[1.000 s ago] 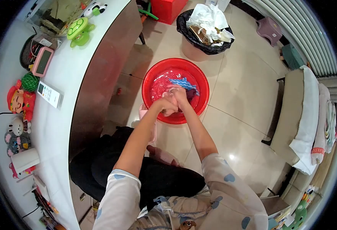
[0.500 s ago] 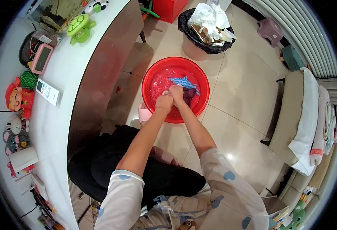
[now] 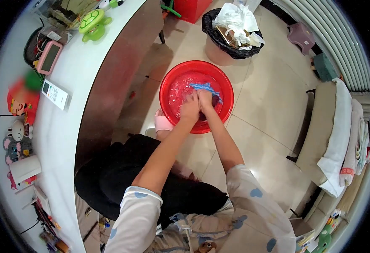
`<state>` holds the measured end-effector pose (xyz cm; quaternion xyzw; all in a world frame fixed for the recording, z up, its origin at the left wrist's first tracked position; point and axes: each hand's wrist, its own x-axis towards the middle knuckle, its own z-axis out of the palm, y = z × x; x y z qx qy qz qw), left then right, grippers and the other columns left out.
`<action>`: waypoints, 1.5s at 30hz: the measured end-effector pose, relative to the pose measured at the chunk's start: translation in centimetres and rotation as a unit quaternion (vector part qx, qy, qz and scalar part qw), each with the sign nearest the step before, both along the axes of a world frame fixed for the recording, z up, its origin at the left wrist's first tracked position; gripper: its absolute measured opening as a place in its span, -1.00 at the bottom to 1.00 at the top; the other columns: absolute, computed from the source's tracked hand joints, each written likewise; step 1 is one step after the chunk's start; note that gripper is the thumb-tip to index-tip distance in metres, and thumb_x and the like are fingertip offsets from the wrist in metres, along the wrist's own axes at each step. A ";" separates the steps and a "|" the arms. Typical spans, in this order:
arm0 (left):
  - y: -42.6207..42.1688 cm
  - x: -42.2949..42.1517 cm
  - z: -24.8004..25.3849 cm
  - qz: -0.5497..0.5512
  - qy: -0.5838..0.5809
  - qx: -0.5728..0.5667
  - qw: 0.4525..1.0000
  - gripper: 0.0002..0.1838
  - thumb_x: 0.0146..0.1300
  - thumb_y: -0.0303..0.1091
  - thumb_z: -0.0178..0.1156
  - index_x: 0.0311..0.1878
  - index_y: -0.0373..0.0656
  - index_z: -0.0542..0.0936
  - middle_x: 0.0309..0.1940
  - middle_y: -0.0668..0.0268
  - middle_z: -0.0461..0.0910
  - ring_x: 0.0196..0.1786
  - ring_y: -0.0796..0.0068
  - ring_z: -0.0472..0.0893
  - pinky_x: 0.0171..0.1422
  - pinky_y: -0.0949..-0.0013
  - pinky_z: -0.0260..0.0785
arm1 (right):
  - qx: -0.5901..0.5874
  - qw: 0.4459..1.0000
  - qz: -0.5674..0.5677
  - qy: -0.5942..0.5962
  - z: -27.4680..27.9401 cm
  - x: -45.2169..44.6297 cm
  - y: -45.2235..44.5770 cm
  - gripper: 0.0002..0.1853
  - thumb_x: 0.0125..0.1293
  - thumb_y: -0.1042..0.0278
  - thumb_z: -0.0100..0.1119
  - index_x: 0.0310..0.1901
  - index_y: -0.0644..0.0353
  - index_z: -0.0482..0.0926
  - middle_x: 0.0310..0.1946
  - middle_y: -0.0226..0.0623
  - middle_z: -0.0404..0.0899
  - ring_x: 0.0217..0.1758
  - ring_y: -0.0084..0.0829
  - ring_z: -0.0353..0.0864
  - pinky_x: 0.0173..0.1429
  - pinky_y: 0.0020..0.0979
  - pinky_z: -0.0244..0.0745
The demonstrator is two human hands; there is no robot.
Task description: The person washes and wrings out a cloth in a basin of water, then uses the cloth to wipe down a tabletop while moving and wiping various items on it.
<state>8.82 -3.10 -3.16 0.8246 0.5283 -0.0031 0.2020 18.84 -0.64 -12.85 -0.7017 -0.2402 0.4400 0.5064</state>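
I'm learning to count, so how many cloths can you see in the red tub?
2: a blue wavy cloth just beyond the right hand, and a dark purple cloth beside that hand. More could be hidden underneath.

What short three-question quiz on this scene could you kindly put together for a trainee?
1. Multiple choice: where are the person's left hand and right hand?
A) On the counter
B) Within the rim of the red basin
C) On the sofa

2. True or false: the blue-and-white patterned cloth is inside the basin.

3. Fill in the missing colour: the bin near the basin is lined with a ____ bag.

Key: 1 B; 2 true; 3 black.
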 end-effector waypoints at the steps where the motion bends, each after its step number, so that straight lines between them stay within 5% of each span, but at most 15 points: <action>1: 0.1 0.1 -0.3 0.002 0.003 0.000 1.000 -0.12 -0.07 -0.39 0.30 0.30 -0.26 0.03 -0.04 -0.14 0.38 -0.22 -0.07 0.61 -0.17 0.16 0.53 | 0.049 0.991 0.003 0.124 1.1 0.4 -0.3 -0.87 -0.04 0.53 -0.07 -0.52 0.32 0.51 -0.52 -0.13 0.53 -0.46 -0.22 0.52 -0.28 -0.27 0.44; 3: 0.3 -0.1 -1.3 -0.004 -0.077 -0.096 0.992 -0.02 -0.12 -0.32 0.35 0.34 -0.29 -0.03 0.05 -0.15 0.35 -0.19 -0.12 0.59 -0.05 0.13 0.49 | 0.033 0.953 0.023 0.302 4.6 1.6 -1.7 -0.88 -0.04 0.60 -0.11 -0.50 0.28 0.47 -0.52 -0.24 0.46 -0.44 -0.30 0.47 -0.20 -0.31 0.46; 5: 1.0 -0.8 -2.8 0.006 -0.126 -0.095 0.987 -0.19 -0.16 -0.29 0.36 0.22 -0.28 0.26 0.02 -0.08 0.45 -0.20 -0.06 0.60 -0.02 0.17 0.46 | 0.104 0.863 0.072 0.490 5.4 3.2 -3.1 -0.91 0.02 0.53 -0.02 -0.43 0.32 0.46 -0.36 -0.20 0.47 -0.23 -0.28 0.52 -0.06 -0.29 0.46; 8: 1.2 -1.6 -4.4 0.019 -0.197 -0.291 0.936 -0.65 -0.18 -0.28 0.32 -0.26 -0.22 0.62 -0.43 0.10 0.63 -0.31 0.25 0.63 -0.18 0.27 0.44 | 0.135 0.874 0.030 0.466 7.3 3.8 -4.8 -0.78 0.11 0.43 0.03 -0.21 0.32 0.46 -0.13 -0.19 0.48 0.03 -0.27 0.45 0.17 -0.24 0.33; 13: 0.7 -1.5 -1.2 0.154 -0.239 -0.368 0.885 -0.74 -0.11 -0.30 0.30 -0.36 -0.26 0.57 -0.54 0.23 0.56 -0.49 0.43 0.56 -0.41 0.35 0.38 | 0.021 0.891 0.005 0.453 5.2 4.3 -6.4 -0.48 0.28 0.14 0.03 0.21 0.14 0.24 0.24 -0.20 0.28 0.19 -0.31 0.33 0.24 -0.27 0.27; 15: 1.1 -1.5 -0.7 0.244 -0.310 -0.473 0.788 -0.78 -0.04 -0.28 0.27 -0.46 -0.24 0.52 -0.64 0.27 0.50 -0.63 0.48 0.49 -0.55 0.38 0.29 | -0.011 0.897 -0.007 0.441 4.1 3.7 -6.9 -0.47 0.28 0.03 0.03 0.23 0.04 0.28 0.23 -0.27 0.27 0.19 -0.35 0.30 0.19 -0.31 0.29; 17: 1.4 -1.9 -0.7 0.226 -0.326 -0.513 0.761 -0.79 0.03 -0.26 0.22 -0.47 -0.20 0.50 -0.72 0.30 0.44 -0.72 0.52 0.42 -0.64 0.40 0.21 | -0.047 0.918 -0.016 0.393 2.8 3.0 -7.0 -0.52 0.28 0.01 0.03 0.18 0.01 0.37 0.13 -0.31 0.36 0.16 -0.36 0.30 0.17 -0.34 0.30; 19: 1.6 -2.4 -1.2 0.155 -0.403 -0.689 0.582 -0.70 0.00 -0.20 0.23 -0.25 -0.18 0.54 -0.35 0.31 0.58 -0.38 0.51 0.56 -0.37 0.43 0.40 | -0.039 0.917 -0.059 0.392 -0.6 2.5 -7.0 -0.54 0.27 -0.04 0.03 0.10 0.04 0.46 -0.01 -0.29 0.44 0.05 -0.33 0.39 0.14 -0.32 0.34; 21: 1.2 -1.8 1.9 0.192 -0.403 -0.661 0.603 -0.79 0.08 -0.20 0.18 -0.26 -0.09 0.54 -0.43 0.40 0.55 -0.45 0.59 0.52 -0.43 0.49 0.36 | 0.001 0.853 -0.105 0.511 -5.2 2.9 -7.5 -0.53 0.26 -0.08 0.03 0.08 0.05 0.48 -0.06 -0.25 0.49 -0.06 -0.28 0.47 0.07 -0.27 0.41; 27: 1.3 -2.7 0.2 0.219 -0.437 -0.710 0.507 -0.79 0.15 -0.29 0.15 -0.18 -0.17 0.51 -0.36 0.29 0.58 -0.35 0.50 0.58 -0.35 0.53 0.45 | 0.170 0.804 -0.032 0.569 6.1 0.3 -6.7 -0.33 0.35 -0.21 -0.24 0.33 0.09 0.11 0.27 -0.04 0.25 0.31 -0.03 0.28 0.17 -0.21 0.45; 28: 1.4 -3.2 0.2 0.214 -0.426 -0.716 0.511 -0.79 0.16 -0.30 0.14 -0.17 -0.18 0.51 -0.34 0.26 0.59 -0.35 0.48 0.58 -0.36 0.52 0.45 | 0.186 0.812 0.045 0.551 5.7 0.4 -6.4 -0.28 0.35 -0.21 -0.25 0.39 0.07 -0.05 0.32 0.06 0.13 0.36 0.06 0.15 0.37 -0.13 0.17; 31: 1.3 -4.0 1.6 0.206 -0.428 -0.705 0.526 -0.80 0.18 -0.29 0.14 -0.19 -0.17 0.53 -0.33 0.25 0.61 -0.33 0.43 0.61 -0.33 0.45 0.46 | 0.167 0.836 0.182 0.490 6.9 -0.8 -5.8 -0.35 0.37 0.03 -0.13 0.39 0.09 -0.06 0.29 0.09 0.18 0.31 -0.01 0.26 0.25 -0.22 0.37; 37: 2.5 -3.9 0.3 0.232 -0.307 -0.697 0.605 -0.83 0.07 -0.32 0.23 -0.28 -0.14 0.52 -0.41 0.31 0.59 -0.40 0.47 0.59 -0.38 0.47 0.44 | 0.105 0.885 0.064 0.449 6.6 -1.3 -4.4 -0.58 0.10 0.58 -0.04 0.07 0.35 0.42 -0.06 -0.05 0.53 -0.12 -0.27 0.60 -0.03 -0.35 0.55; 43: 1.0 -1.7 -2.4 0.082 0.016 -0.460 0.884 -0.84 -0.01 -0.31 0.19 -0.56 -0.20 0.53 -0.57 0.16 0.57 -0.46 0.27 0.59 -0.39 0.33 0.42 | -0.024 0.937 0.024 0.347 3.2 -2.0 -4.1 -0.68 0.02 0.63 -0.11 -0.21 0.35 0.59 -0.41 -0.33 0.51 -0.43 -0.49 0.45 -0.28 -0.51 0.45; 45: 0.3 -1.5 -2.3 -0.116 0.017 -0.187 0.975 -0.80 -0.01 -0.35 0.13 -0.41 -0.31 0.59 -0.40 -0.03 0.61 -0.28 0.05 0.63 -0.20 0.13 0.46 | -0.046 0.942 -0.040 0.329 2.7 -2.5 -3.8 -0.72 0.00 0.63 -0.12 -0.28 0.33 0.59 -0.44 -0.30 0.51 -0.43 -0.48 0.46 -0.35 -0.55 0.40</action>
